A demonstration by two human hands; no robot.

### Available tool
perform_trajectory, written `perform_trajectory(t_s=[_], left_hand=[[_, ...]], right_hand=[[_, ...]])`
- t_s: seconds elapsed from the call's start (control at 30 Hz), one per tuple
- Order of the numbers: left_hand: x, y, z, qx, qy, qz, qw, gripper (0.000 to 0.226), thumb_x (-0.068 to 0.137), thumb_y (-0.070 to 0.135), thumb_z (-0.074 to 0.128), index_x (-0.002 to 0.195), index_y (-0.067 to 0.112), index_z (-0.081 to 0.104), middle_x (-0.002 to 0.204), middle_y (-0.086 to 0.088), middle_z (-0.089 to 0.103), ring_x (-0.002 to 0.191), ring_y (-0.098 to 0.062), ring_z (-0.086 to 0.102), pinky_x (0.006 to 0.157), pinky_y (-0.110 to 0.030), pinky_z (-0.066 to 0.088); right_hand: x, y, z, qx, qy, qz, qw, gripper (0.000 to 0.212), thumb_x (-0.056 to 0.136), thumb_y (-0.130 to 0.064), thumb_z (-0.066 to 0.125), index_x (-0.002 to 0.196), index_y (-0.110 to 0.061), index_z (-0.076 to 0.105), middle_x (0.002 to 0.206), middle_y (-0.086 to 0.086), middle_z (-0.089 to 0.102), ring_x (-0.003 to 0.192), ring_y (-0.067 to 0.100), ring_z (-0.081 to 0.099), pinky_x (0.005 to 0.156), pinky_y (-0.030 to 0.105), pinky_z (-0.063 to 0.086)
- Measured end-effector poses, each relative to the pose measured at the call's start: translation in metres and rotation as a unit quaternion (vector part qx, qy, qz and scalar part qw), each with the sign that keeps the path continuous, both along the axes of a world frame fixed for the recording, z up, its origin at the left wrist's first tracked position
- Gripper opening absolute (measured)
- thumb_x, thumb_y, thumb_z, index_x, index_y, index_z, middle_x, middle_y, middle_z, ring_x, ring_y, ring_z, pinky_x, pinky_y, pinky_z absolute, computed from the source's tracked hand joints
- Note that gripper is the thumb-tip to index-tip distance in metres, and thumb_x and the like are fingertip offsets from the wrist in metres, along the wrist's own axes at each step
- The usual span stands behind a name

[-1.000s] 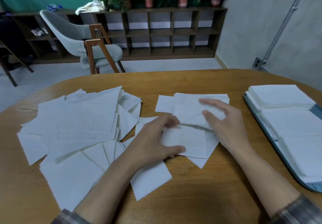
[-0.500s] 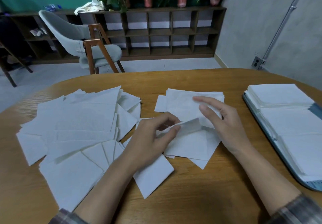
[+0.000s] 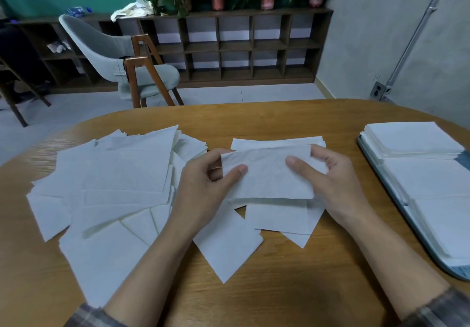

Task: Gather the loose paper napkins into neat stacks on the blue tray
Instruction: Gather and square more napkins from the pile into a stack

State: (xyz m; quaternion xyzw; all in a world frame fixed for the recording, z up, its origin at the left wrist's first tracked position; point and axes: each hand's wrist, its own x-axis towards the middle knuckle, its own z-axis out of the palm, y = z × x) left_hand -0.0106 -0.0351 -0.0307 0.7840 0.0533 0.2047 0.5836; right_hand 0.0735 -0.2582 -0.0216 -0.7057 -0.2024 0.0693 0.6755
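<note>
Both hands hold one white paper napkin (image 3: 267, 174) lifted above the table's middle. My left hand (image 3: 203, 186) pinches its left edge between thumb and fingers. My right hand (image 3: 330, 181) pinches its right edge the same way. Under it lies a small loose heap of napkins (image 3: 279, 219). A wide scattered pile of napkins (image 3: 109, 191) covers the left of the table. At the right edge sits the blue tray (image 3: 366, 153), bearing three neat napkin stacks (image 3: 412, 141) in a row.
The round wooden table (image 3: 279, 288) shows bare wood at the front and between the heap and the tray. Beyond its far edge stand a grey chair (image 3: 114, 57) and a low dark shelf unit (image 3: 241, 46) with potted plants.
My left hand has lifted one napkin off the middle heap. My right hand has left the heap and taken the napkin's right edge, so both hands hold it raised.
</note>
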Motion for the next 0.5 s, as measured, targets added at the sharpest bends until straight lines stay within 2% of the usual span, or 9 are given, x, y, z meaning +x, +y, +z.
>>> perform_trajectory(t_s=[0.07,0.17,0.33,0.43,0.5], left_hand=[[0.000,-0.002,0.002,-0.031,0.010,0.009,0.999,0.015,0.092,0.017,0.081,0.107,0.019,0.077,0.097,0.013,0.080,0.091,-0.006,0.077,0.073,-0.020,0.059],[-0.001,-0.009,0.003,-0.080,0.026,0.018,0.996,0.019,0.091,0.012,0.081,0.108,0.015,0.075,0.093,0.014,0.081,0.085,-0.005,0.078,0.069,-0.019,0.059],[-0.001,-0.012,0.001,-0.117,0.043,0.010,0.992,0.025,0.092,0.014,0.081,0.115,0.013,0.073,0.097,0.003,0.082,0.088,-0.015,0.080,0.076,-0.030,0.065],[-0.001,-0.012,0.001,-0.116,0.053,0.013,0.992,0.026,0.092,0.016,0.081,0.116,0.014,0.072,0.094,0.005,0.082,0.087,-0.012,0.079,0.072,-0.025,0.062],[0.000,-0.012,-0.001,-0.076,0.045,0.034,0.996,0.027,0.091,0.022,0.082,0.117,0.020,0.072,0.096,0.011,0.080,0.088,-0.002,0.075,0.070,-0.018,0.058]], right_hand=[[-0.003,0.003,-0.001,0.015,0.009,0.027,0.999,0.025,0.093,-0.023,0.075,0.118,-0.019,0.075,0.112,-0.003,0.080,0.103,0.017,0.076,0.083,0.028,0.061],[-0.004,0.007,-0.003,0.016,0.012,0.031,0.999,0.043,0.087,-0.029,0.079,0.127,-0.031,0.066,0.115,-0.005,0.075,0.105,0.016,0.073,0.078,0.027,0.060],[-0.003,0.010,-0.006,0.050,0.023,0.046,0.997,0.061,0.087,-0.024,0.078,0.140,-0.042,0.053,0.117,0.002,0.072,0.107,0.019,0.072,0.080,0.031,0.060],[-0.002,0.009,-0.006,0.048,0.013,0.051,0.997,0.062,0.094,-0.013,0.074,0.142,-0.043,0.049,0.116,0.003,0.073,0.106,0.021,0.074,0.079,0.032,0.062],[-0.001,0.008,-0.006,0.051,0.012,0.055,0.997,0.062,0.095,-0.009,0.072,0.142,-0.044,0.049,0.116,0.004,0.074,0.106,0.024,0.074,0.080,0.034,0.063]])
